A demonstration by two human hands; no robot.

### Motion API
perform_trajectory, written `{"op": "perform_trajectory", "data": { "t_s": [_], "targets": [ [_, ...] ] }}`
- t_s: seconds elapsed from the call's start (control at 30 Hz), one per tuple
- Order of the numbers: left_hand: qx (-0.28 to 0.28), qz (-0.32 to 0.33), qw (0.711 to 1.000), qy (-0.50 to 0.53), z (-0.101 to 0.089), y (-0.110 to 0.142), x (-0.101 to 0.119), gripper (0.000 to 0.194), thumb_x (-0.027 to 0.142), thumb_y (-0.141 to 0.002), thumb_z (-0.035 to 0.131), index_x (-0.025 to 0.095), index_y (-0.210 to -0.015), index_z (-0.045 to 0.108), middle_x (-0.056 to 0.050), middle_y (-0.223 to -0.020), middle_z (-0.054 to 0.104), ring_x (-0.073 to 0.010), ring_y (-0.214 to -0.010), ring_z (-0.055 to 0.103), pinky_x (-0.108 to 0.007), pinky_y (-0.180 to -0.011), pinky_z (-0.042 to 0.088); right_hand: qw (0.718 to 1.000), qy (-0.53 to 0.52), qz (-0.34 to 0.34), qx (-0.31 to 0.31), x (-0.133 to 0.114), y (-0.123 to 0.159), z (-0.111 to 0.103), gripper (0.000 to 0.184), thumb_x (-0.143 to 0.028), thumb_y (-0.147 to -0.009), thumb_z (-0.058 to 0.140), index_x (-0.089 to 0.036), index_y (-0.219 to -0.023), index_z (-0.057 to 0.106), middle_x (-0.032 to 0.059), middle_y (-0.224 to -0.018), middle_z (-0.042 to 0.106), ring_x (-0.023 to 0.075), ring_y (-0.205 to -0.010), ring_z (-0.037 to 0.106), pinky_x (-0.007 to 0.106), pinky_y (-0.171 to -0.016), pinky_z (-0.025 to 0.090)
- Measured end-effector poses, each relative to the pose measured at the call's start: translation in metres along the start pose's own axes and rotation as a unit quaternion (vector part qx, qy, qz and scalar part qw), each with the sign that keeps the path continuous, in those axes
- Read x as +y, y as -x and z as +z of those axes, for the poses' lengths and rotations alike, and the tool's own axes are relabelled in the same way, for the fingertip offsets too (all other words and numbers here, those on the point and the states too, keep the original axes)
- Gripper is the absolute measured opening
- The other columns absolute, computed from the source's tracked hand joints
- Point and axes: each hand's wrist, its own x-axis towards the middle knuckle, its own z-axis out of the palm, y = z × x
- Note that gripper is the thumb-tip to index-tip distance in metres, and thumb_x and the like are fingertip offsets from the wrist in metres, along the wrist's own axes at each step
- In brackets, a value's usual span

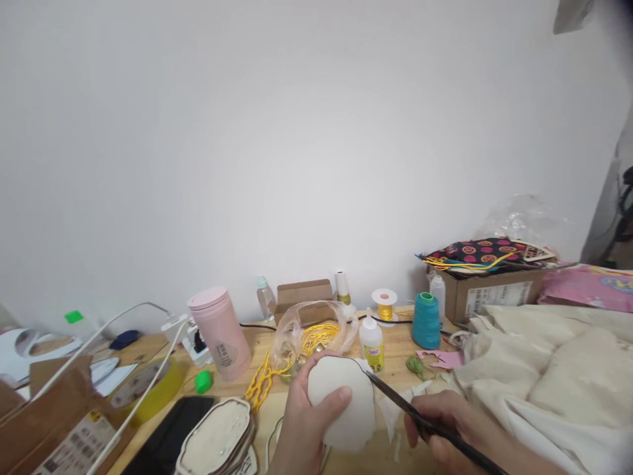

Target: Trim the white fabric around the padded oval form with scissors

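Against a bare white wall, on a cluttered wooden table, my left hand grips a cream padded shape while my right hand, closed on black scissors, should snip slowly, tips following the shape's edge.

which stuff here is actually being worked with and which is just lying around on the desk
In use:
- left hand holding the white shaped piece
- right hand holding the scissors, tips at the piece's edge

Lying about:
- pink tumbler
- glue bottle
- teal thread cone
- gold thread spool
- yellow cord
- cream fabric
- cardboard box
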Motion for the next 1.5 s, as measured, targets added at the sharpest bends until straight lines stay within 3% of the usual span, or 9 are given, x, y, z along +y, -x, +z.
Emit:
{"op": "perform_trajectory", "data": {
  "t_s": [0.4, 0.63, 0.87, 0.97, 1.2, 1.33, 1.5],
  "targets": [
    [-0.007, -0.008, 1.000, -0.004, -0.001, -0.001, -0.003, 0.056, 0.027, -0.045, 0.073, 0.018, -0.094, 0.048, 0.000, -0.063, 0.064, -0.0168, -0.053, 0.056, -0.026, -0.044, 0.045, 0.999, 0.042, 0.026, 0.015, -0.016, 0.001, -0.007, 0.032, -0.044, -0.075, 0.046, -0.017, -0.060, 0.051, -0.0047, -0.054, 0.035, 0.0104, -0.051, 0.030, 0.021, -0.044, 0.022],
    [-0.021, -0.012, 1.000, -0.015, -0.003, -0.002, -0.003, 0.055, 0.026, -0.048, 0.073, 0.018, -0.095, 0.046, -0.001, -0.066, 0.065, -0.0150, -0.052, 0.055, -0.025, -0.044, 0.044, 0.995, 0.095, 0.032, 0.016, -0.015, 0.001, -0.009, 0.030, -0.039, -0.077, 0.047, -0.016, -0.058, 0.047, -0.0056, -0.053, 0.033, 0.0086, -0.050, 0.031, 0.018, -0.042, 0.022],
    [-0.033, -0.012, 0.999, -0.027, -0.004, -0.002, -0.003, 0.053, 0.027, -0.048, 0.072, 0.018, -0.093, 0.046, 0.001, -0.062, 0.064, -0.0133, -0.050, 0.053, -0.024, -0.044, 0.044, 0.978, 0.191, 0.066, 0.044, -0.021, 0.005, -0.011, 0.025, -0.038, -0.073, 0.053, -0.017, -0.060, 0.052, -0.0032, -0.057, 0.047, 0.0123, -0.057, 0.043, 0.019, -0.051, 0.030],
    [-0.033, -0.011, 0.999, -0.026, -0.004, -0.002, -0.003, 0.053, 0.026, -0.048, 0.072, 0.018, -0.093, 0.045, 0.001, -0.062, 0.064, -0.0122, -0.048, 0.052, -0.023, -0.043, 0.043, 0.982, 0.171, 0.062, 0.039, -0.021, 0.004, -0.011, 0.027, -0.040, -0.073, 0.052, -0.017, -0.060, 0.052, -0.0037, -0.056, 0.044, 0.0115, -0.055, 0.040, 0.019, -0.049, 0.029],
    [-0.032, -0.019, 0.999, 0.001, -0.003, -0.001, 0.000, 0.055, 0.025, -0.048, 0.073, 0.018, -0.094, 0.044, 0.000, -0.062, 0.064, -0.0127, -0.048, 0.053, -0.023, -0.041, 0.043, 0.999, 0.011, 0.016, -0.029, -0.007, 0.003, -0.007, 0.042, -0.058, -0.072, 0.041, -0.016, -0.072, 0.051, -0.0059, -0.054, 0.033, 0.0094, -0.048, 0.028, 0.020, -0.041, 0.020],
    [-0.037, -0.021, 0.999, 0.002, -0.004, -0.001, -0.001, 0.055, 0.025, -0.048, 0.073, 0.018, -0.094, 0.044, -0.001, -0.066, 0.065, -0.0132, -0.049, 0.054, -0.024, -0.042, 0.044, 0.999, 0.027, 0.013, -0.019, -0.002, 0.004, -0.006, 0.038, -0.055, -0.072, 0.045, -0.017, -0.074, 0.051, -0.0058, -0.055, 0.035, 0.0096, -0.050, 0.030, 0.019, -0.042, 0.021],
    [-0.049, -0.018, 0.999, -0.006, -0.005, -0.002, -0.003, 0.054, 0.025, -0.049, 0.073, 0.018, -0.094, 0.044, 0.000, -0.063, 0.065, -0.0125, -0.048, 0.053, -0.024, -0.044, 0.044, 0.990, 0.135, 0.025, 0.034, -0.006, 0.004, -0.006, 0.031, -0.043, -0.075, 0.048, -0.017, -0.059, 0.046, -0.0057, -0.054, 0.037, 0.0092, -0.051, 0.033, 0.018, -0.044, 0.023]
  ]
}}
